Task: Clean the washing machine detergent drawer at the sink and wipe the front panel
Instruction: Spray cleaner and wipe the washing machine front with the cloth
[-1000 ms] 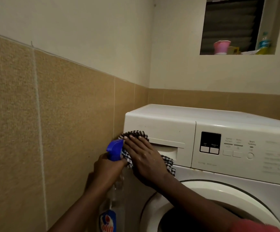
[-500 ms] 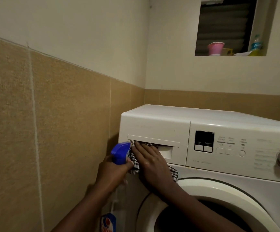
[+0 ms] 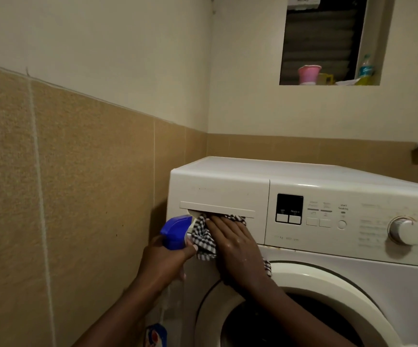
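Detergent drawer (image 3: 218, 194) sits closed in the top left corner of the washing machine (image 3: 303, 176), level with the front and not at any sink. The right hand (image 3: 238, 249) lies flat on a black-and-white checked cloth (image 3: 203, 239), and its straight fingers push the cloth into the handle recess under the drawer's lip. The left hand (image 3: 163, 261) is wrapped round the neck of a spray bottle (image 3: 176, 231) with a blue head, just beside the left edge of the machine. The two hands are close together, with the cloth between them.

I judge that the wiping step is in hand, at the drawer's face and recess. The front panel (image 3: 353, 221) to the right, with its buttons and dial (image 3: 402, 230), is not touched by the cloth. The next move probably calls for sliding the cloth sideways along the recess with firm pressure, then out over the panel, going lightly on the buttons so that none is pressed. Whether the drawer's inside is clean cannot be seen.
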Available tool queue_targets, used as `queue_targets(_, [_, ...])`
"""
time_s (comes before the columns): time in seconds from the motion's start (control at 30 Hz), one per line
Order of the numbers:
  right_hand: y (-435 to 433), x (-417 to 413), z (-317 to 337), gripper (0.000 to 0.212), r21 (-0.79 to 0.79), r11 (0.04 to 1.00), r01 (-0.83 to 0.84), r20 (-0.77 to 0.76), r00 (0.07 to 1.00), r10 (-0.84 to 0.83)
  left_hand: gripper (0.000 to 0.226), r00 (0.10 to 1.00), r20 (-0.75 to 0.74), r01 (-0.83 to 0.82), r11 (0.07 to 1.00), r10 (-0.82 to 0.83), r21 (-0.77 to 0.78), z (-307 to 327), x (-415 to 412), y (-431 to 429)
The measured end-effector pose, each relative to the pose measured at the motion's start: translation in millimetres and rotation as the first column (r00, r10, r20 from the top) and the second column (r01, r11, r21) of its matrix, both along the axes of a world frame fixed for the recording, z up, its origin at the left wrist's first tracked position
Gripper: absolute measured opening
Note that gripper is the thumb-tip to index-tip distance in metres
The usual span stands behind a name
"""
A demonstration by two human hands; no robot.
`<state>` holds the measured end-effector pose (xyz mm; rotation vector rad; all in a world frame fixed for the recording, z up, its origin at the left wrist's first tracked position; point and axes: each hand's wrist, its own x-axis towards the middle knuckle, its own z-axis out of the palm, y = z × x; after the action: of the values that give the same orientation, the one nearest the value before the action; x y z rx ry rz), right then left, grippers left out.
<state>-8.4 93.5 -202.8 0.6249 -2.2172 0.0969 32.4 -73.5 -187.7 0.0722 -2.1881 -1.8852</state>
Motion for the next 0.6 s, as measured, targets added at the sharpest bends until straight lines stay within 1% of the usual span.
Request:
queue_targets(0.07, [12.7,6.8,-7.3,0.073,0.041,0.999,-0.015,0.001,1.0,0.015,0.042,1.0,0.0,0.013,1.0,-0.013,-0.009,1.1,2.1,3.3])
queue_targets(0.13, [30.8,15.7,-16.2,0.085,0.078,0.997,-0.01,-0.005,1.0,0.011,0.029,0.999,-0.017,0.032,0.999,-0.033,-0.034,2.5,4.0,7.4])
queue_targets(0.2, [44.9,16.6,-16.4,0.088,0.084,0.996,0.009,-0.02,1.0,-0.008,0.02,0.998,-0.03,0.045,0.997,-0.047,-0.061,4.4,7.3,13.0])
queue_targets(0.27, [48.6,13.1,-6.8,0.091,0.103,0.994,0.031,-0.015,0.999,-0.03,0.019,0.997,-0.03,0.07,0.995,-0.072,-0.072,5.2,11.6,19.1])
queue_targets(0.37, [42.0,10.4,3.5,0.084,0.127,0.992,0.007,-0.018,1.0,-0.005,0.019,0.995,-0.019,0.1,0.993,-0.102,-0.063,6.5,17.5,25.3])
queue_targets(0.47, [49.6,16.5,-5.7,0.078,0.126,0.991,-0.034,-0.016,0.999,0.037,0.02,0.994,-0.008,0.111,0.992,-0.112,-0.065,11.8,20.3,29.7])
queue_targets(0.53, [62.9,19.6,-13.8,0.066,0.164,0.983,-0.077,-0.028,0.996,0.082,0.021,0.993,-0.021,0.115,0.992,-0.117,-0.049,15.5,19.2,31.5])
queue_targets(0.6, [74.3,17.9,-6.7,0.051,0.181,0.98,-0.08,-0.093,0.991,0.098,0.023,0.992,-0.034,0.123,0.991,-0.125,-0.05,17.4,17.0,32.9])
